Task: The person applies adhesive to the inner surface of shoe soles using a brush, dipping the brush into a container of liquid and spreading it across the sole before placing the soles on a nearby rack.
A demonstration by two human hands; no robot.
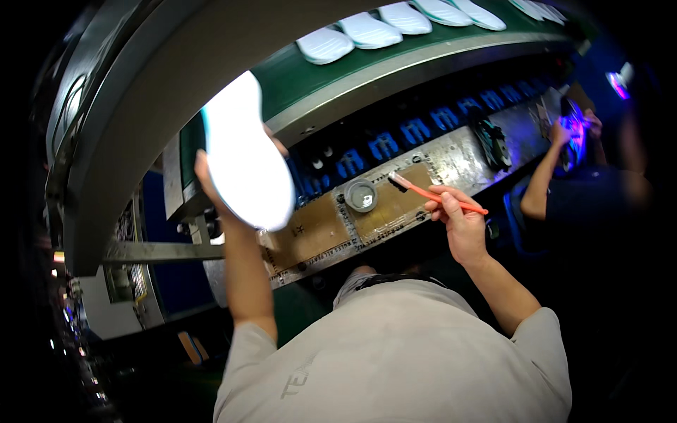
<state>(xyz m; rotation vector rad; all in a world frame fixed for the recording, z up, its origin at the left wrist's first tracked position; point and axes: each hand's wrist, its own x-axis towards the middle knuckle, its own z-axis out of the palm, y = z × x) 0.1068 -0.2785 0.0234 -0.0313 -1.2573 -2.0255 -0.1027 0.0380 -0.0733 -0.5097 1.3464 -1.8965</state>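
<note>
My left hand is raised at the left, gripping a white shoe sole with a teal edge by its two sides. The sole stands tilted, its broad white face toward me, and hides most of the palm. Over the bench, my right hand is closed around the handle of an orange toothbrush. The brush's dark bristles point down and left, near a small round clear cup that holds some liquid. This cup rests on brown cardboard taped to the bench, apart from both hands.
Several white soles lie on a green conveyor belt at the back. A curved metal frame arches over the left. Blue parts line the space below the belt. Dark shoes sit farther right, near a co-worker's hands holding a purple-lit shoe.
</note>
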